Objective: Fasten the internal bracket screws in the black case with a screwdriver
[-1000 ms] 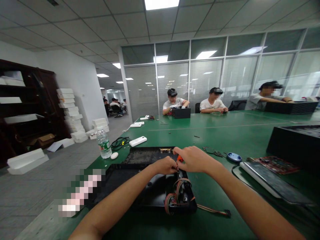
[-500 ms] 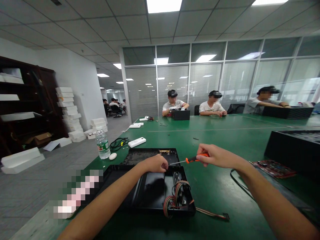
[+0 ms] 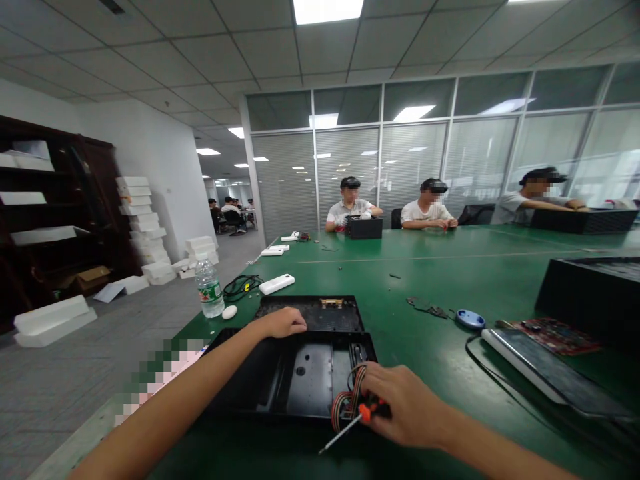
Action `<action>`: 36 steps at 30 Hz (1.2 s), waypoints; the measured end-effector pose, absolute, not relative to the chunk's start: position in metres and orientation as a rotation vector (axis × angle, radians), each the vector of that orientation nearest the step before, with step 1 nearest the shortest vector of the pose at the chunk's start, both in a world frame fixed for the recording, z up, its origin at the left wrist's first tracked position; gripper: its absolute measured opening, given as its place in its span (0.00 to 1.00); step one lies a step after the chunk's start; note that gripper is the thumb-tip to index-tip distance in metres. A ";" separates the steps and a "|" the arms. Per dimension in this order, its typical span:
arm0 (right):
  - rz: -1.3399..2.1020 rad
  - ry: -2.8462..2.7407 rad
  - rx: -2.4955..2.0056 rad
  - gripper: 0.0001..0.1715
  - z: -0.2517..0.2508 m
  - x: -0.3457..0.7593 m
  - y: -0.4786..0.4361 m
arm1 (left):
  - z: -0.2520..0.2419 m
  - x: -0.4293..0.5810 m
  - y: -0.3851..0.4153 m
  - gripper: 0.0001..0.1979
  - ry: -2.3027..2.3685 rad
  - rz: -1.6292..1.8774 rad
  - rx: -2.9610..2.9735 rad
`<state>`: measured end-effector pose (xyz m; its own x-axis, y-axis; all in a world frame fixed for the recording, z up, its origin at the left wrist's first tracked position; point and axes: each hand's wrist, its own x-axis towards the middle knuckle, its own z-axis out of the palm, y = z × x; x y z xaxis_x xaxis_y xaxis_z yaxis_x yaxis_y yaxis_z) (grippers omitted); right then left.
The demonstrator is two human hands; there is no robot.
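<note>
A black plastic case (image 3: 300,373) lies opened on the green table (image 3: 425,267) in front of me. My left hand (image 3: 283,323) rests on the case's far left rim with its fingers curled, and what they hold, if anything, is hidden. At the case's near right corner my right hand (image 3: 400,407) grips an orange-handled screwdriver (image 3: 350,423), its shaft pointing down-left. A bundle of striped ribbon wires (image 3: 347,400) curls right beside that hand.
A water bottle (image 3: 209,287), black cable (image 3: 243,287) and white devices (image 3: 276,283) lie at the left. A blue round object (image 3: 470,319), a circuit board (image 3: 557,335), a flat panel (image 3: 545,367) and a black box (image 3: 590,290) sit at the right. Three people work at the far side.
My right hand has carried the screwdriver from the case's far edge down to its near right corner. My left hand has shifted left along the far rim.
</note>
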<state>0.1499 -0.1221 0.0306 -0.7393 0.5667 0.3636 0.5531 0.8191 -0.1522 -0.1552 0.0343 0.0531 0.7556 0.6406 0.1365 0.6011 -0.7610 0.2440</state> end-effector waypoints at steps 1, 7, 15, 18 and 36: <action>-0.101 -2.614 -0.817 0.09 0.021 0.145 -0.126 | 0.048 -0.157 0.041 0.14 0.997 0.264 2.699; -0.558 -2.640 -0.587 0.13 -0.002 0.144 -0.129 | 0.032 -0.158 0.059 0.17 1.027 0.254 2.521; -0.447 -2.712 -0.443 0.12 -0.007 0.165 -0.132 | 0.037 -0.150 0.060 0.12 0.886 0.119 2.700; -0.391 -2.677 -0.500 0.12 -0.010 0.167 -0.135 | 0.039 -0.147 0.055 0.10 0.883 -0.019 2.874; -0.319 -2.606 -0.761 0.12 -0.003 0.152 0.000 | 0.153 -0.154 -0.071 0.09 0.784 0.252 3.071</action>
<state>0.1515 0.0002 -0.0026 -0.7690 0.4629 0.4409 0.5557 0.8250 0.1029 -0.1544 -0.0712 0.1529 0.8658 0.4733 0.1622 0.4793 -0.8777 0.0027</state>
